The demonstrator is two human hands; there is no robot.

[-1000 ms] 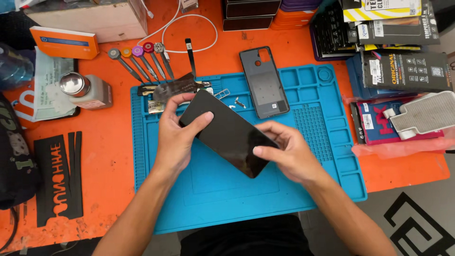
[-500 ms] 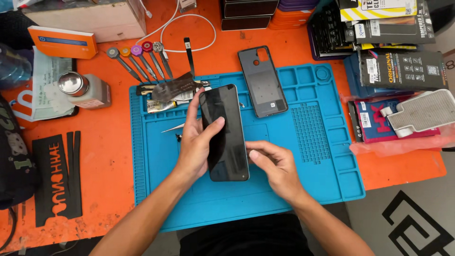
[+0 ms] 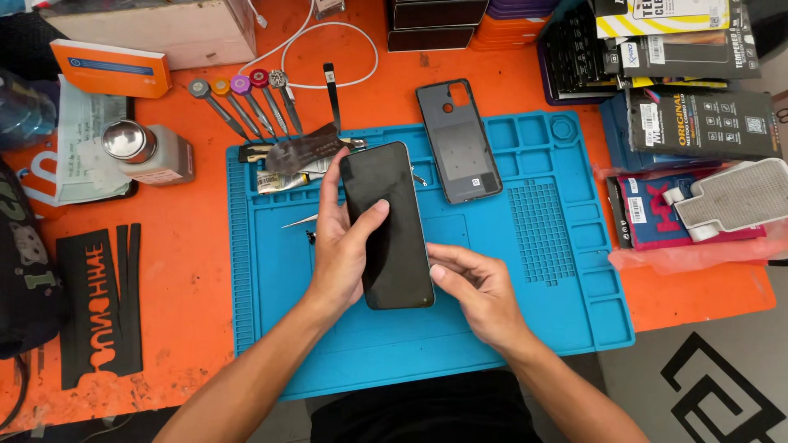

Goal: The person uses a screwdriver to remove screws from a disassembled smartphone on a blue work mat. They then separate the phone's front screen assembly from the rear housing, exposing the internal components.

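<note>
A black smartphone (image 3: 392, 232) with a dark screen is held upright over the blue work mat (image 3: 566, 271). My left hand (image 3: 341, 246) grips its left edge, thumb resting on the screen. My right hand (image 3: 476, 291) touches the phone's lower right edge with its fingertips. A grey phone back cover (image 3: 458, 139) lies on the mat's upper middle, apart from the phone. Metal tweezers (image 3: 300, 221) lie on the mat just left of my left hand.
Several screwdrivers with coloured caps (image 3: 242, 98) lie at the mat's top left. A small bottle with a metal cap (image 3: 148, 152) stands at the left. Boxes and packages (image 3: 689, 123) are stacked at the right, a white cable (image 3: 328, 49) at the back.
The phone has been turned from a diagonal to an upright position. My left hand moved along its left edge, and my right hand slid down to its lower right corner.
</note>
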